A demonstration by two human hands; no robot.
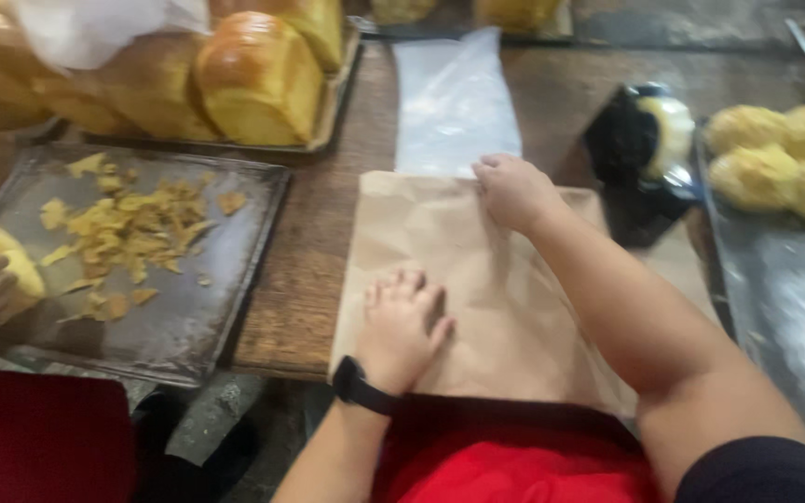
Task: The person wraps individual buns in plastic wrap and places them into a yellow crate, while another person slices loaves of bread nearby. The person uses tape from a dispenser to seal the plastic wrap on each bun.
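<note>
My hands are both on the brown paper bag (505, 307) at frame centre, left hand (402, 326) pressing flat with fingers spread, right hand (512, 191) curled over its top edge, so I'd keep the left firm while the right works that edge.

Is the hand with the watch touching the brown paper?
Touching. The head view shows the left hand lying flat, palm down, on the brown paper, with no gap under the fingers.

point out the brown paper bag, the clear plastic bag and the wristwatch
brown paper bag (505, 307), head view, bare middle of its flat face
clear plastic bag (454, 102), head view, middle of the sheet
wristwatch (358, 384), head view, black band on the left wrist
</note>
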